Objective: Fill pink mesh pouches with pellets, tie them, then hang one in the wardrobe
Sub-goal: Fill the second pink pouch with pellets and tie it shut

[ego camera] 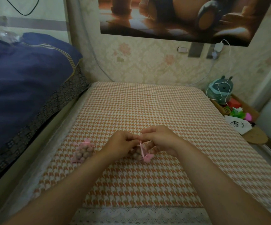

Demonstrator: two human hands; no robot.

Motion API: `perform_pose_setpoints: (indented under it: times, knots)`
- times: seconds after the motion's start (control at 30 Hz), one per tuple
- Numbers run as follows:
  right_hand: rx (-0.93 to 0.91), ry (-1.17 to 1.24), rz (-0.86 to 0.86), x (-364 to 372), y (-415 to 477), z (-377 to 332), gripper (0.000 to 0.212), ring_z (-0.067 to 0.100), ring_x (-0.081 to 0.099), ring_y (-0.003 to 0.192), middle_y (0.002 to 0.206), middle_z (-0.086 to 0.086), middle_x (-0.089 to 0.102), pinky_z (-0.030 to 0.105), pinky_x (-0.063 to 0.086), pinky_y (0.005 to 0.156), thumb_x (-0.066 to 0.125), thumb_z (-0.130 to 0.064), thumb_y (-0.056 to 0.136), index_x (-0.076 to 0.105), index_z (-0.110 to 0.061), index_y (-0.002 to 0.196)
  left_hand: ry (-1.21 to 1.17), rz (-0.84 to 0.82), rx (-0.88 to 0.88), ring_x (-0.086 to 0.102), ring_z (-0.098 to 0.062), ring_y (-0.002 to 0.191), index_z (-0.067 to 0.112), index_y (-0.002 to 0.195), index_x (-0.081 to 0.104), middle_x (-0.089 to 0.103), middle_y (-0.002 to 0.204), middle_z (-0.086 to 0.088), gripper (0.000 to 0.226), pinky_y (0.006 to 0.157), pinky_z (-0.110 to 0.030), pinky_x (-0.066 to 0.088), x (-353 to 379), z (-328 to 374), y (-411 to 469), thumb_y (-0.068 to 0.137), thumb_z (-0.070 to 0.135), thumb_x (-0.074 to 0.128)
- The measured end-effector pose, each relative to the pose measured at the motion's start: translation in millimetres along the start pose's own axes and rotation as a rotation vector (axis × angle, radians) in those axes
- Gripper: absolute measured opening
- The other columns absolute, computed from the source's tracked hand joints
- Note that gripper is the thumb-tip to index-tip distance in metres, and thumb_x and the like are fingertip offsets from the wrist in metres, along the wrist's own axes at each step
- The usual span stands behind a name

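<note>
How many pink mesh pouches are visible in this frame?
2. One filled pouch lies on the tablecloth beside the left hand; the second pouch sits between it and the right hand, both pinching its ribbon. More may hide beneath them.

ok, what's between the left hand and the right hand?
Head view: the pink drawstring hangs in the gap, its top pinched by left hand and right hand; its pellet-filled pouch lies just below.

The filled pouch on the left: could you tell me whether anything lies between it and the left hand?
Nothing visible does: only houndstooth cloth lies between the filled pouch and the left hand, busy pinching the ribbon of the other pouch.
</note>
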State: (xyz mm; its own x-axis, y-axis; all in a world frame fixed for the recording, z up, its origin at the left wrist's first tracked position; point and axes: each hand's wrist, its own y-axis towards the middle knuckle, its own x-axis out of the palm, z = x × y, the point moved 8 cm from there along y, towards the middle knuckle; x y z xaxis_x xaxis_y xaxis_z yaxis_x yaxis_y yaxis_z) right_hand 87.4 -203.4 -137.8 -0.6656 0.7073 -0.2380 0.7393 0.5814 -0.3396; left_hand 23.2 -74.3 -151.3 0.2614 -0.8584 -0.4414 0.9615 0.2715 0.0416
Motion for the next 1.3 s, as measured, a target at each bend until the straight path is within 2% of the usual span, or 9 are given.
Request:
perform_pose_setpoints:
  times: [0.2, 0.43, 0.53, 0.67, 0.83, 0.97, 1.03, 1.17, 1.3]
  knots:
    - [0.009, -0.104, 0.058, 8, -1, -1, 0.045, 0.019, 0.061, 0.047, 0.066, 0.016, 0.067, 0.028, 0.049, 0.047, 0.082, -0.007, 0.08, 0.053, -0.006, 0.114, 0.15, -0.027, 0.095, 0.061, 0.004, 0.06, 0.026, 0.088, 0.08, 0.075, 0.072, 0.01, 0.02, 0.063, -0.029, 0.052, 7, 8, 0, 0.088, 0.013, 0.064]
    - [0.004, -0.36, 0.142, -11, 3, -1, 0.04, 0.017, 0.068, 0.06, 0.086, 0.01, 0.072, 0.027, 0.051, 0.048, 0.09, -0.021, 0.073, 0.064, -0.014, 0.103, 0.009, 0.013, 0.011, 0.074, -0.012, 0.077, 0.02, 0.092, 0.079, 0.077, 0.081, 0.003, 0.013, 0.077, -0.043, 0.06, 8, -5, 3, 0.088, 0.014, 0.068]
    - [0.001, -0.408, 0.056, -6, -1, 4, 0.024, 0.008, 0.062, 0.049, 0.072, 0.004, 0.073, 0.019, 0.041, 0.041, 0.087, -0.03, 0.077, 0.078, -0.014, 0.092, -0.002, 0.021, 0.007, 0.073, -0.01, 0.074, 0.021, 0.09, 0.08, 0.077, 0.078, 0.004, 0.011, 0.075, -0.038, 0.061, 7, -5, 3, 0.086, 0.015, 0.071]
    - [-0.085, -0.442, 0.13, -10, 4, 1, 0.011, 0.006, 0.059, 0.048, 0.064, -0.002, 0.071, 0.022, 0.049, 0.052, 0.086, -0.024, 0.078, 0.082, -0.016, 0.084, -0.085, 0.032, -0.05, 0.074, -0.016, 0.073, 0.026, 0.079, 0.078, 0.076, 0.074, 0.002, 0.018, 0.072, -0.042, 0.061, 7, -5, 1, 0.087, 0.012, 0.07]
    - [-0.036, -0.235, 0.212, -18, 7, 10, 0.014, 0.01, 0.057, 0.042, 0.07, 0.009, 0.07, 0.018, 0.045, 0.041, 0.079, -0.013, 0.085, 0.077, -0.001, 0.092, 0.064, -0.014, 0.012, 0.072, -0.006, 0.075, 0.027, 0.088, 0.078, 0.076, 0.078, 0.008, 0.006, 0.075, -0.033, 0.06, 6, 7, -5, 0.084, 0.027, 0.074]
    - [0.118, -0.065, 0.252, -19, 9, 27, 0.017, 0.011, 0.056, 0.041, 0.075, 0.01, 0.07, 0.013, 0.035, 0.033, 0.077, -0.014, 0.087, 0.075, 0.0, 0.096, 0.375, -0.118, 0.068, 0.065, -0.001, 0.088, 0.028, 0.111, 0.068, 0.068, 0.097, 0.016, 0.061, 0.083, -0.023, 0.054, 15, 13, -16, 0.056, 0.044, 0.089]
    - [0.178, 0.012, 0.264, -18, 12, 35, 0.014, 0.012, 0.056, 0.042, 0.069, 0.008, 0.069, 0.014, 0.034, 0.034, 0.077, -0.016, 0.086, 0.073, -0.003, 0.086, 0.432, -0.074, 0.094, 0.062, -0.004, 0.091, 0.025, 0.114, 0.066, 0.065, 0.101, 0.012, 0.069, 0.082, -0.023, 0.053, 15, 12, -14, 0.053, 0.044, 0.09]
    - [0.259, 0.187, 0.254, -14, 17, 46, 0.011, 0.012, 0.052, 0.04, 0.062, 0.003, 0.069, 0.016, 0.028, 0.036, 0.07, -0.017, 0.091, 0.069, -0.009, 0.084, 0.26, 0.047, 0.063, 0.066, 0.0, 0.074, 0.023, 0.092, 0.072, 0.072, 0.082, 0.01, 0.035, 0.069, -0.017, 0.053, 5, 7, -8, 0.064, 0.035, 0.089]
    - [0.312, 0.325, 0.166, -11, 20, 53, 0.009, 0.012, 0.053, 0.043, 0.067, 0.0, 0.068, 0.016, 0.033, 0.038, 0.06, -0.017, 0.097, 0.067, -0.011, 0.095, -0.087, 0.122, -0.103, 0.071, -0.008, 0.07, 0.014, 0.086, 0.075, 0.076, 0.076, 0.0, 0.029, 0.064, -0.018, 0.056, -8, -12, -5, 0.066, 0.029, 0.089]
